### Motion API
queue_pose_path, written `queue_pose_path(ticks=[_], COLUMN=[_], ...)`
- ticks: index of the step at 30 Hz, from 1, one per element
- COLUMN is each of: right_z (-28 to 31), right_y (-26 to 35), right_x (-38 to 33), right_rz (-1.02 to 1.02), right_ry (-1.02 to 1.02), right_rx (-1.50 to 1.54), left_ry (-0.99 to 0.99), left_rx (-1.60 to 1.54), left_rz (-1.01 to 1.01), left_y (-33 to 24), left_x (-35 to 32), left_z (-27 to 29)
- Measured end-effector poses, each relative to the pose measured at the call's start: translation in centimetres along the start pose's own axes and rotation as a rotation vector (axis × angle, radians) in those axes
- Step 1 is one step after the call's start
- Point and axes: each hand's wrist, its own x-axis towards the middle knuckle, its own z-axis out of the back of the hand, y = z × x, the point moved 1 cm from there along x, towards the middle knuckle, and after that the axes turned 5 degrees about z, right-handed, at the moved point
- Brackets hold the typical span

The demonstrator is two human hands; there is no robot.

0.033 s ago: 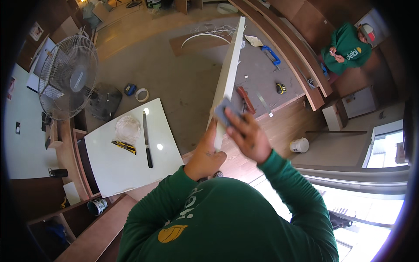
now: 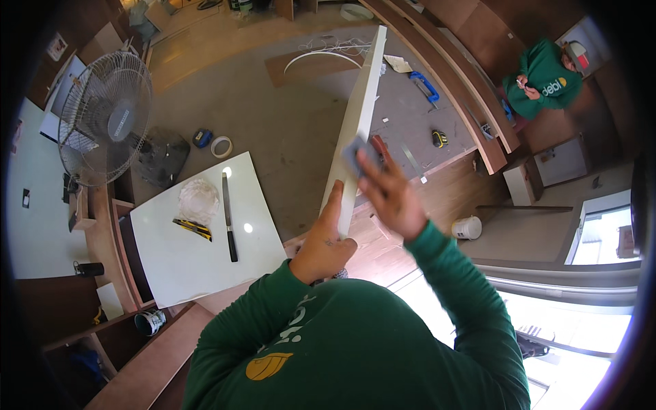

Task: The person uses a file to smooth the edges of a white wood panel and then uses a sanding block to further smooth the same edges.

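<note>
A long white board stands on edge in front of me, its narrow edge facing up. My left hand is closed around the board's near end, with the thumb on one side and the fingers on the other. In my right hand is a grey-blue sanding block, pressed flat against the board's edge just beyond the left hand. Motion slightly blurs the block and the right fingers.
At left, a white panel bears a flat file, a yellow-black cutter and crumpled plastic. A fan stands beyond it. A blue clamp and tape measure lie right of the board. A co-worker sits far right.
My right hand and the sanding block have slid a little farther along the board's edge, away from me. My left hand keeps its hold on the near end.
</note>
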Motion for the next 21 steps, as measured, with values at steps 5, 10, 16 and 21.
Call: queue_pose_path(ticks=[5, 10, 16, 21], right_z=[0.8, -0.9, -1.2, -0.1], right_y=[-6.9, -1.6, -2.7, -8.2], right_x=[10.7, 3.5, 7.5, 14.8], right_rz=[-0.178, -0.092, -0.17, -0.284], right_ry=[-0.046, 0.039, 0.048, 0.016], right_rx=[-0.035, 0.031, -0.047, -0.119], left_ry=[-0.01, 0.001, 0.061, 0.089], left_rx=[0.07, 0.04, -0.01, -0.012], left_rz=[-0.133, -0.115, -0.122, -0.17], left_y=[1.2, 0.8, 0.5, 1.2], left_x=[0.4, 0.2, 0.3, 0.7], left_z=[0.2, 1.9, 2.0, 1.4])
